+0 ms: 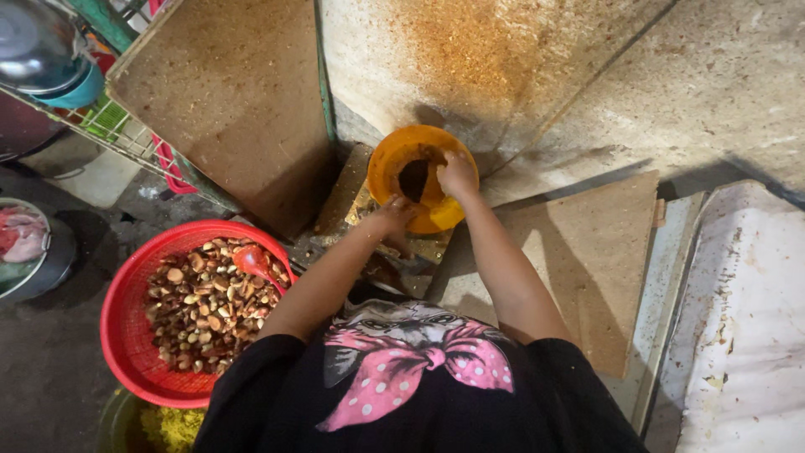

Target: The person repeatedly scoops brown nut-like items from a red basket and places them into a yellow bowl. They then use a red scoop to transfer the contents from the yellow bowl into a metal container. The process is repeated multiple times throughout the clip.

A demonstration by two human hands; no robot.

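Observation:
An orange funnel-shaped hopper (pixel 394 164) with a dark hole in its middle sits on a machine below me. My right hand (pixel 457 174) reaches into the hopper next to the hole, fingers curled down; I cannot see whether it holds anything. My left hand (pixel 392 216) rests at the hopper's near rim, fingers bent. To my left stands a red plastic basket (pixel 126 323) full of brown and tan nuts or seeds, with a red scoop (pixel 251 260) lying on top.
Dusty brown boards (pixel 235 92) lean around the machine, one flat board (pixel 587 252) at right. A white stained cloth (pixel 746 335) lies far right. A wire rack with pots (pixel 50 59) stands top left, a metal bowl (pixel 29 252) at left, yellow grain (pixel 172 426) below the basket.

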